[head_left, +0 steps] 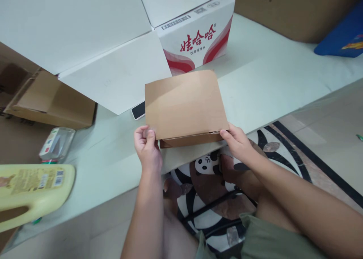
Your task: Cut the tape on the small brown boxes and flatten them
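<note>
Now both hands pinch the flat brown box (184, 106): left hand (146, 145) at seven o'clock, right hand (238, 141) at five. Loosely gripped, its lid may spring open

left hand (147, 147): bare, no ring or watch | right hand (238, 141): bare | forearms: no sleeves | shorts (263, 238): olive green (only the hem area shows) | knees: uncovered

Plain brown cardboard box (184, 104) at centre; far white carton (198, 34) with red characters and red-pink swirls; pale yellow jug (34, 191), near left; blue item (342, 36), far right; black-and-white panda-print cloth (207, 164) near; pale green surface (269, 81).
</note>
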